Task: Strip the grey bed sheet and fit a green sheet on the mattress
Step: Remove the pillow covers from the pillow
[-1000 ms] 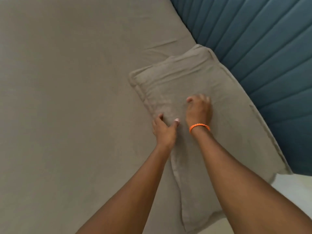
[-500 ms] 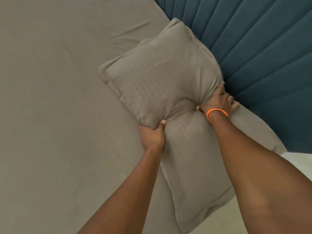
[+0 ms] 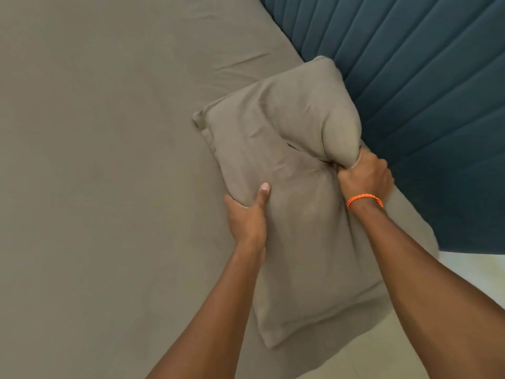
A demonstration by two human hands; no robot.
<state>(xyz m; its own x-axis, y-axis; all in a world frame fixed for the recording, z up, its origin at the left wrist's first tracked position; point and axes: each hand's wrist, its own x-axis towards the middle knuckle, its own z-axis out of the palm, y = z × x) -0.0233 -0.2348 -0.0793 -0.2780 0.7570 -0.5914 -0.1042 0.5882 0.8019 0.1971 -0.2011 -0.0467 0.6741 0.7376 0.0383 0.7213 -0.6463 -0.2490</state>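
Nearest the camera, two bare forearms enter from the bottom edge and reach up toward the centre of the frame. A strip of pale floor [image 3: 410,351] shows at lower right, beside the bed.

Left hand [image 3: 247,214], centre of frame: thumb laid on top of the pillow [image 3: 287,187], fingers tucked under its left edge and out of sight. It grips that edge.

Right hand [image 3: 366,177], right of centre, with an orange bracelet [image 3: 364,200] at the wrist: fingers clenched round a bunched fold of the pillow's right side. The filling bulges above the fist.

The pillow runs from lower centre up to the headboard [image 3: 423,91], its far half raised and creased between the two grips. Judged soft, light and easily compressed; the case slides over the filling, so a grip on loose cloth alone may slip. Deep handfuls at opposite sides, as now held, look sound.

Grey bed sheet [image 3: 109,160]: spread over the mattress, filling the left and upper left of the frame, and not yet stripped. Mostly smooth, with a few creases at upper centre near the headboard. Judged thin, limp and light; it should be taken at a corner or hem, none of which is in view. The pillow lies on it and must come off first.

No green sheet is in view.
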